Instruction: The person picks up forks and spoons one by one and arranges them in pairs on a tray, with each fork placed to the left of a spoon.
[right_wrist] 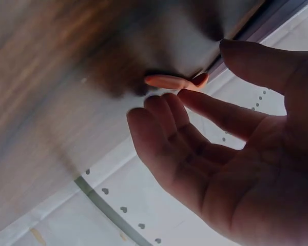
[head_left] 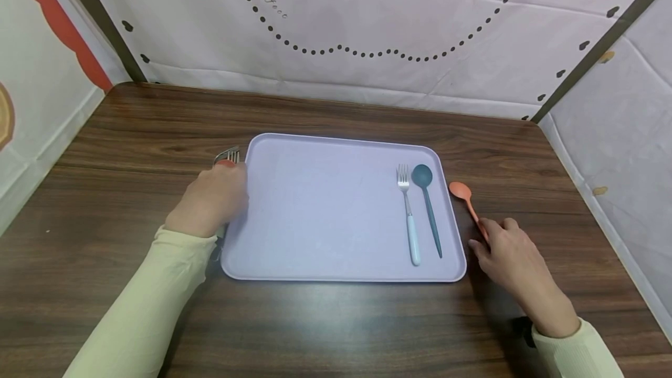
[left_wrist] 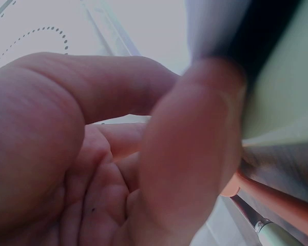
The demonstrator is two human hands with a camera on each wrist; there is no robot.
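Observation:
My left hand (head_left: pixel 210 200), blurred, is at the left rim of a lilac tray (head_left: pixel 325 209). Beyond its knuckles show fork tines (head_left: pixel 233 156) and an orange spoon bowl (head_left: pixel 226 163); their lower parts are mostly hidden. The left wrist view has its thumb and a finger close together, and whether they pinch anything is unclear. My right hand (head_left: pixel 517 261) lies low beside the handle of another orange spoon (head_left: pixel 460 191), right of the tray. In the right wrist view, thumb and fingers stand apart, with that spoon (right_wrist: pixel 167 81) just past the fingertips.
On the tray's right side, a fork with a pale blue handle (head_left: pixel 413 241) lies beside a dark teal spoon (head_left: pixel 422 176). The brown wooden table (head_left: pixel 325 331) meets a white patterned sheet (head_left: pixel 367 83) at its back. Similar pale sheets stand to the left and right.

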